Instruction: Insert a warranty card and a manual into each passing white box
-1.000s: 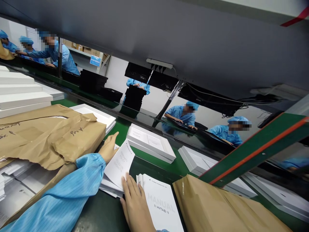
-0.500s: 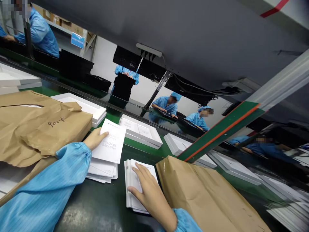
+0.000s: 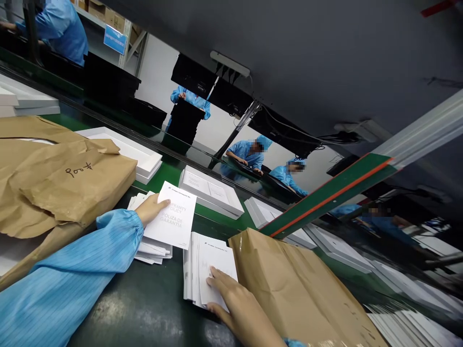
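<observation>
mid-frame, left hand (image 3: 149, 210) clamps warranty leaflet (image 3: 174, 226) by its left edge; lower centre, right hand (image 3: 237, 300) rests on manual stack (image 3: 217, 255), thumb and fingers apart.

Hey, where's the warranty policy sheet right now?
In the head view, the warranty policy sheet is left of centre, pinched in the left hand, just left of the manual stack.

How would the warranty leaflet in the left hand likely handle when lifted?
The warranty leaflet is probably light: the left hand grips just one side. It may be fairly stiff, extending nearly flat beyond that grip, though its thin edge suggests it could bend.
</observation>
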`<state>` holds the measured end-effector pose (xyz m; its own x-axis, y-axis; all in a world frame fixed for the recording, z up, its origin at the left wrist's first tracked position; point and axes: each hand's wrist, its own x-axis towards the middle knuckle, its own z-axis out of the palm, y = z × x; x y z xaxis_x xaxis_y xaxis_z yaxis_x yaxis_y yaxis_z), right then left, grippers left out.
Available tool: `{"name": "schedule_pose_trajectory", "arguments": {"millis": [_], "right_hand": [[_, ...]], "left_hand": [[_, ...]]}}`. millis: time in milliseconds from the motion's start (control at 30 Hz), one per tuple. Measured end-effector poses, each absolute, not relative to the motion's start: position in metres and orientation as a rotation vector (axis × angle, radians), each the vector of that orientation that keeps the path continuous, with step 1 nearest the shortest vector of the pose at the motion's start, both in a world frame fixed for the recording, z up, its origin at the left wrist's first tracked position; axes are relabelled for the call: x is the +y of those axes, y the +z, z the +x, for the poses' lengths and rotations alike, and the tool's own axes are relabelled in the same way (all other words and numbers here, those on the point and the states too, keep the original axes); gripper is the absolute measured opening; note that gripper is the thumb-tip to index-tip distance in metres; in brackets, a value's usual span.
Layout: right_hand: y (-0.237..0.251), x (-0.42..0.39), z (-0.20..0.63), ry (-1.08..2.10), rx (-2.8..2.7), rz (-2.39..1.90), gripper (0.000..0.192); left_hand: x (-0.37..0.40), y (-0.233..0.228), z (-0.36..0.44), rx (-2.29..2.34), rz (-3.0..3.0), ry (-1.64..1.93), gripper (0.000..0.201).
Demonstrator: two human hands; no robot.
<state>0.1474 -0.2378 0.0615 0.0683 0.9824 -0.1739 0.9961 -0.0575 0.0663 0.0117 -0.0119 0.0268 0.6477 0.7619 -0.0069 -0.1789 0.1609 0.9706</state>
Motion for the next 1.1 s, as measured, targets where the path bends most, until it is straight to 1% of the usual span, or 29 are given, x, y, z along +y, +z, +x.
{"name": "schedule_pose_trajectory", "arguments": {"millis": [100, 200, 267, 333, 433, 500, 567, 633, 700, 767, 800, 867, 967, 1033, 1100], "right_hand": [[0.053, -0.240, 0.141, 0.064, 2.119, 2.090, 0.030], [0.043, -0.243, 0.135, 0.245, 2.188, 2.036, 0.033], [0.044, -0.246, 0.139, 0.292, 2.192, 2.089, 0.028], [0.051, -0.249, 0.148, 0.277, 2.179, 2.258, 0.019], [0.071, -0.248, 0.167, 0.289, 2.110, 2.667, 0.016], [0.083, -0.241, 0.174, 0.405, 2.027, 2.928, 0.016], [0.086, -0.229, 0.172, 0.613, 2.009, 3.021, 0.016], [0.081, -0.213, 0.163, 0.790, 2.190, 2.849, 0.016], [0.068, -0.197, 0.149, 0.902, 2.469, 2.455, 0.021], [0.055, -0.184, 0.136, 0.947, 2.618, 2.102, 0.024], [0.050, -0.179, 0.131, 0.942, 2.626, 2.005, 0.024], [0.045, -0.173, 0.126, 0.854, 2.590, 1.946, 0.024], [0.045, -0.171, 0.130, 0.582, 2.602, 1.947, 0.026], [0.046, -0.170, 0.139, 0.447, 2.664, 2.030, 0.028], [0.044, -0.166, 0.151, 0.422, 2.697, 2.302, 0.030]], "left_hand": [[-0.012, 0.025, 0.012, 0.574, 1.220, 0.723, 0.051], [-0.013, 0.025, 0.012, 0.564, 1.213, 0.714, 0.051], [-0.013, 0.026, 0.012, 0.564, 1.210, 0.702, 0.051], [-0.014, 0.027, 0.012, 0.560, 1.207, 0.686, 0.050], [-0.016, 0.026, 0.014, 0.546, 1.185, 0.655, 0.050], [-0.018, 0.024, 0.016, 0.533, 1.159, 0.621, 0.050], [-0.022, 0.023, 0.018, 0.508, 1.128, 0.578, 0.050], [-0.026, 0.024, 0.020, 0.461, 1.093, 0.547, 0.049], [-0.031, 0.025, 0.020, 0.361, 1.062, 0.524, 0.047], [-0.035, 0.026, 0.021, 0.233, 1.052, 0.511, 0.045], [-0.037, 0.026, 0.021, 0.180, 1.054, 0.517, 0.046], [-0.039, 0.025, 0.022, 0.146, 1.063, 0.557, 0.047], [-0.040, 0.021, 0.026, 0.228, 1.090, 0.633, 0.048], [-0.039, 0.019, 0.029, 0.309, 1.118, 0.677, 0.046], [-0.037, 0.017, 0.030, 0.392, 1.146, 0.727, 0.043]]}}
